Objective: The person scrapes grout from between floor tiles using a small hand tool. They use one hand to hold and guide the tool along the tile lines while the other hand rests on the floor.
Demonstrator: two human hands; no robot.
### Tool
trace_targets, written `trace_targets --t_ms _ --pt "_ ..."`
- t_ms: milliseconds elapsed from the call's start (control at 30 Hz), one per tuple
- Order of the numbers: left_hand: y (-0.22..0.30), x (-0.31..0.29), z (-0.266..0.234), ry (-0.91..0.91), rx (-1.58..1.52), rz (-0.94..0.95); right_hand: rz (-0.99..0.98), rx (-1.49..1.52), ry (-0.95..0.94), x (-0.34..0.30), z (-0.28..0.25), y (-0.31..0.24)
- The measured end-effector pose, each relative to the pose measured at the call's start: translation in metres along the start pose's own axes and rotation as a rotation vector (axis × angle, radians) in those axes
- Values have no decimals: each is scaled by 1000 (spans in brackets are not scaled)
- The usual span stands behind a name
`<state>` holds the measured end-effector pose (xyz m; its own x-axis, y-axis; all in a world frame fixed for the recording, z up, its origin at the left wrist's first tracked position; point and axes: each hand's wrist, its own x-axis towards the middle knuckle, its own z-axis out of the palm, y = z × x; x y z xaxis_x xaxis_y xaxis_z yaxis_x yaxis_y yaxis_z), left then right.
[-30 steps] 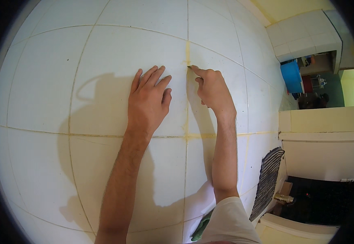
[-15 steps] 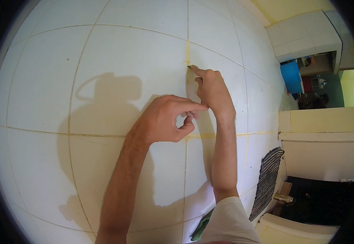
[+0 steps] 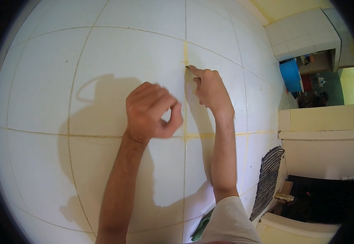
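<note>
Has right hand [image 3: 211, 87] over white tile floor [image 3: 124, 53], with index finger extended toward far left and other fingers folded under. Places right fingertip at small dark object [image 3: 187, 66], located on yellow-stained joint [image 3: 186, 51] between tiles. Cannot tell whether right hand grips this object or only touches it. Holds left hand [image 3: 148, 112] left of the joint, slightly nearer than right hand. Shows left fingers curled, thumb bent toward them, with a small gap between. Cannot tell, due to blur and hidden palm, whether left hand is fully closed or contains anything. Casts shadow [image 3: 112, 93] across tiles at left. Includes white sleeve [image 3: 230, 221] on right arm, with green item [image 3: 202, 225] beside it at near edge. Includes striped mat [image 3: 267, 179] at near right and blue tub [image 3: 291, 75] at far right.
</note>
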<state>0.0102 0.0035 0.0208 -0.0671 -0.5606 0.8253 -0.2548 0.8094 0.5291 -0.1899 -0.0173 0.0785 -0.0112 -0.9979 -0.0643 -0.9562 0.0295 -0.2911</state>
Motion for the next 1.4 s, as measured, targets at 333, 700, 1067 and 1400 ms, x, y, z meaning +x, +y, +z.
trace_targets --t_ms 333,700,1067,1400 --pt "-3 -4 12 -293 22 -732 -3 13 12 0 3 1" --pt "-3 -7 15 -288 58 -692 2 6 -8 2 2 2" --pt "-3 -3 12 -315 72 -694 135 66 -149 -7 -27 -17" --pt "-4 -7 15 -266 51 -658 -138 126 149 3 -19 6"
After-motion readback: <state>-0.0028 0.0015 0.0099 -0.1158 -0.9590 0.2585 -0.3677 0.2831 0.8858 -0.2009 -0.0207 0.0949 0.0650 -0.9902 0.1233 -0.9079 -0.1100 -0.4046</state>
